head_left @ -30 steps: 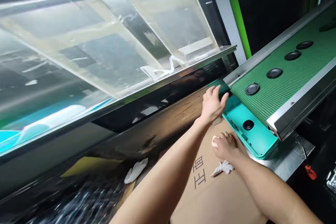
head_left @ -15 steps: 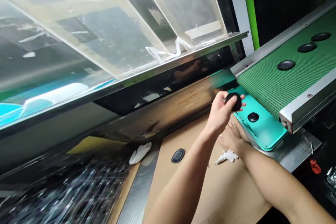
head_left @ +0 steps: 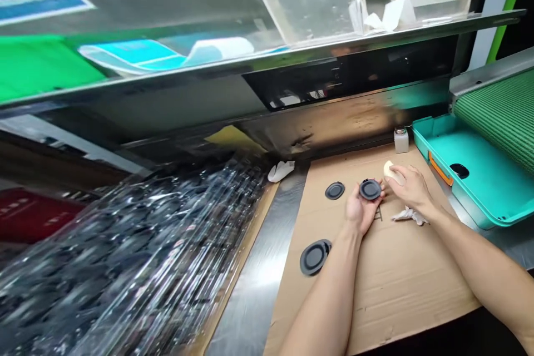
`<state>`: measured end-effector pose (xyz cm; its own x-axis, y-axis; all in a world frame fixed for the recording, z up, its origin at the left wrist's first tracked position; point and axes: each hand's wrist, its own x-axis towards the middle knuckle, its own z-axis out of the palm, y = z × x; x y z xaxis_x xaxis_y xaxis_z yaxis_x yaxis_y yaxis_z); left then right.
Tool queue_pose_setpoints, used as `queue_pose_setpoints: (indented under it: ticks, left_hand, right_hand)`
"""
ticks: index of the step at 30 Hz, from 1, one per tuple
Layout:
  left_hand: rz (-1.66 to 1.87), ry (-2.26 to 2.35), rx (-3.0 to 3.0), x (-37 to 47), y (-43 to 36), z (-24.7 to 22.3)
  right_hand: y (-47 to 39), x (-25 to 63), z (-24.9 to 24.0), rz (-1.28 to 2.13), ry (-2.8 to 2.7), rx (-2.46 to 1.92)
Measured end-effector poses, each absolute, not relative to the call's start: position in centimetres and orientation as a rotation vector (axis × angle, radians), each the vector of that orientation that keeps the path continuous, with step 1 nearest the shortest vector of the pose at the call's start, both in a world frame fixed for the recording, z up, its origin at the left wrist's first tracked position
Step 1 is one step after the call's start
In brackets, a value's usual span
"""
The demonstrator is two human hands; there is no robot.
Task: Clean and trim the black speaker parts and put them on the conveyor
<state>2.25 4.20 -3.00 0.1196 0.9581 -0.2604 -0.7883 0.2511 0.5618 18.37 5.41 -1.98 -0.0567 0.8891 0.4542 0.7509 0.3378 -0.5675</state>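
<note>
My left hand (head_left: 362,210) holds a round black plastic disc (head_left: 370,189) face up over the cardboard sheet (head_left: 400,289), its fingers curled around the edge. Just to the right, my right hand (head_left: 411,184) grips a pale cream-coloured pad (head_left: 392,172), perhaps a sponge or folded cloth. Another black disc (head_left: 334,190) lies flat on the cardboard left of my left hand. Closer to me, overlapping discs (head_left: 314,257) rest partly behind my left forearm. A crumpled whitish cloth or glove (head_left: 409,215) sits below my right hand.
A turquoise bin (head_left: 484,200) with one black disc inside stands at right, under the end of a green conveyor belt (head_left: 500,105). A small bottle (head_left: 401,140) stands by the back wall. Plastic trays of black parts (head_left: 137,245) fill the left side.
The view has swung left. My left hand has come away from the bin with the disc and lowered it over the cardboard. My right hand now has the pale pad.
</note>
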Motion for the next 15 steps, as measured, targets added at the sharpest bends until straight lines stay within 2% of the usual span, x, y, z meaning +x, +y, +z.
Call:
queue_pose_setpoints:
  ticks: [6, 12, 15]
  left_hand:
    - [1.22, 0.557, 0.239, 2.9, 4.2, -2.9]
    - [1.236, 0.554, 0.233, 2.7, 4.2, -2.6]
    - [1.207, 0.529, 0.222, 2.8, 4.4, -2.8]
  right_hand:
    - [1.4, 13.6, -1.6, 0.274, -2.105, -1.441]
    - [1.9, 13.3, -0.5, 0.132, -2.1, -1.692]
    - [1.9, 13.3, -0.3, 0.119, -2.193, -1.606]
